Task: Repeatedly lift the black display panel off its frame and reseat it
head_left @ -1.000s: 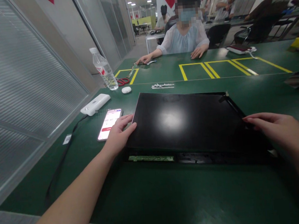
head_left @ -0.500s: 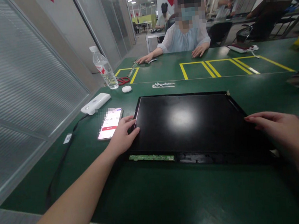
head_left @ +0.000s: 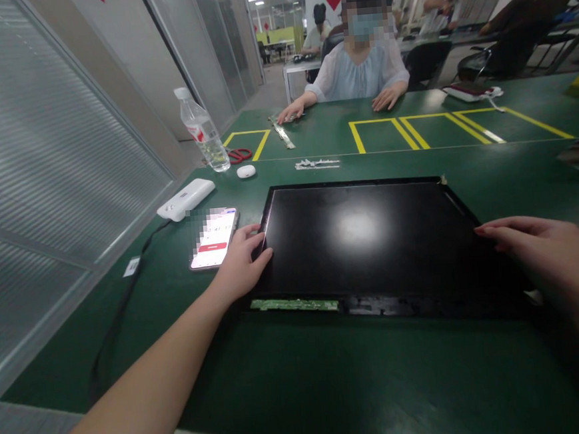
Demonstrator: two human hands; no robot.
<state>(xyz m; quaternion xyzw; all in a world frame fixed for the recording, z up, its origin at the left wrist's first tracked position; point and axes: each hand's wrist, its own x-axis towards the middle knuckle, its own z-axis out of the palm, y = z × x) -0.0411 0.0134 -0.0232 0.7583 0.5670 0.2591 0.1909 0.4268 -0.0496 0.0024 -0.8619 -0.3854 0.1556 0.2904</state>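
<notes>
A large black display panel (head_left: 366,238) lies flat on the green table (head_left: 333,387), with a thin green circuit strip (head_left: 294,304) along its near edge. My left hand (head_left: 240,264) rests on the panel's left edge, fingers curled over it. My right hand (head_left: 543,250) lies on the panel's right edge, fingers stretched along it.
A phone (head_left: 214,237) with a lit screen lies just left of my left hand. Behind it are a white power bank (head_left: 186,199), a water bottle (head_left: 202,130), red scissors (head_left: 238,155) and a white earbud case (head_left: 246,171). A person sits across the table, hands near a metal strip (head_left: 281,132).
The panel's far edge has come down and the panel now lies flat. My hands stay at its two sides. The person opposite has shifted the metal strip.
</notes>
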